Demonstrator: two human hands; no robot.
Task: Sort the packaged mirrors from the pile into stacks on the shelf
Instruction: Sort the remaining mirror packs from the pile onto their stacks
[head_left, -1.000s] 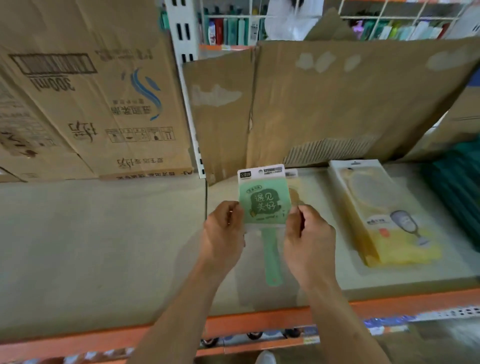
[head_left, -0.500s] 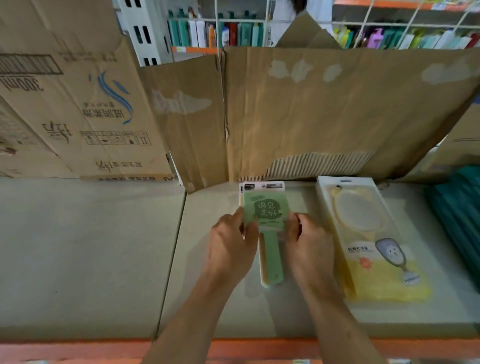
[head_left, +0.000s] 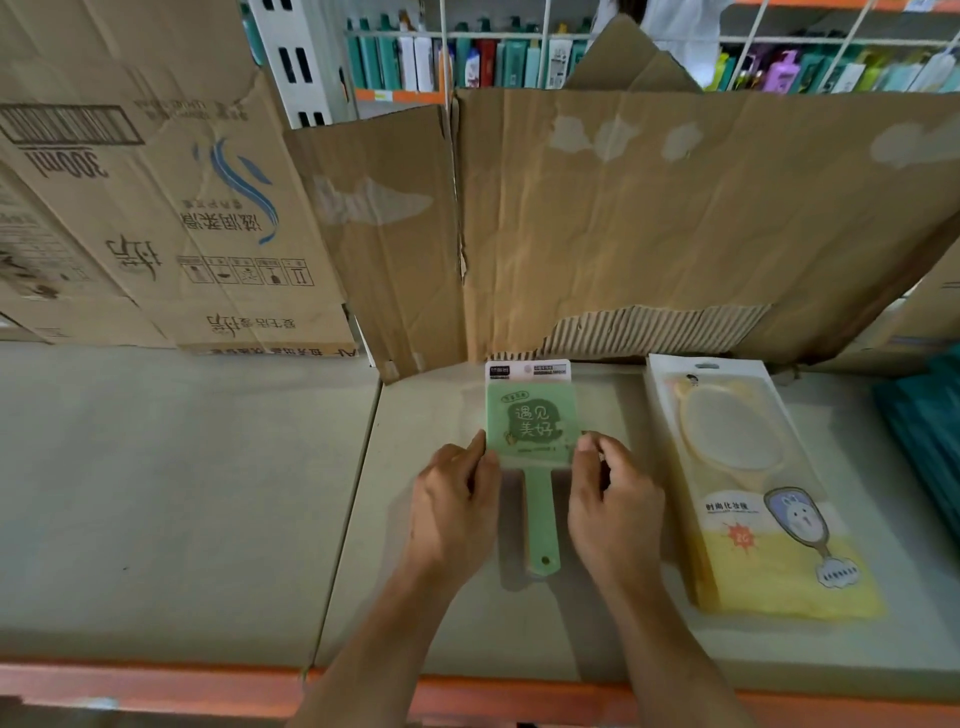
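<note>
Our left hand (head_left: 452, 514) and right hand (head_left: 613, 514) pinch green mirror pack (head_left: 531, 426) by side edges, likely squaring it on shelf (head_left: 182, 493); yellow stack (head_left: 753, 493) right of centre, kinds kept apart.

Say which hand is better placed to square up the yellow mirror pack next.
Probably right: the right hand sits beside the yellow mirror pack, while the left hand is on the green mirror's far side and would have to cross it.

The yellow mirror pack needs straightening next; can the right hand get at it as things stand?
Probably yes: the yellow mirror pack lies beside the right hand, nothing between, once it releases the green mirror.
</note>
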